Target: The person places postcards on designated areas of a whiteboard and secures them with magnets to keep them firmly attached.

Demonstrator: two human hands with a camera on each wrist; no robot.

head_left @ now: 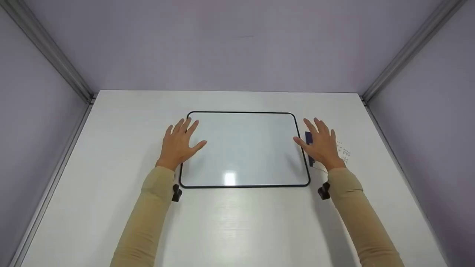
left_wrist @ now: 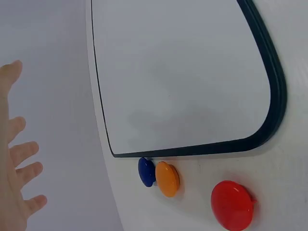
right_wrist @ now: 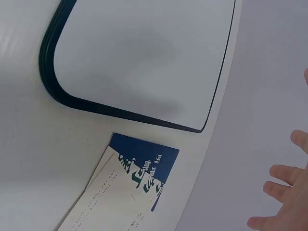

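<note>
A whiteboard (head_left: 245,148) with rounded corners and a black rim lies flat on the white table. My left hand (head_left: 177,146) hovers over its left edge, fingers spread, holding nothing. Over the right edge is my right hand (head_left: 321,145), likewise spread and bare. In the left wrist view, a blue magnet (left_wrist: 147,172), an orange magnet (left_wrist: 167,179) and a red magnet (left_wrist: 232,205), all round, lie on the table beside the board. The right wrist view shows printed cards (right_wrist: 113,197), cream over a dark blue one (right_wrist: 149,156), beside the board's other side; my right hand partly hides them in the head view.
The white table (head_left: 230,222) is bounded by pale walls (head_left: 237,48) at the back and both sides, with metal posts in the corners. Small black devices (head_left: 177,193) sit at both wrists. A bright light reflects off the whiteboard.
</note>
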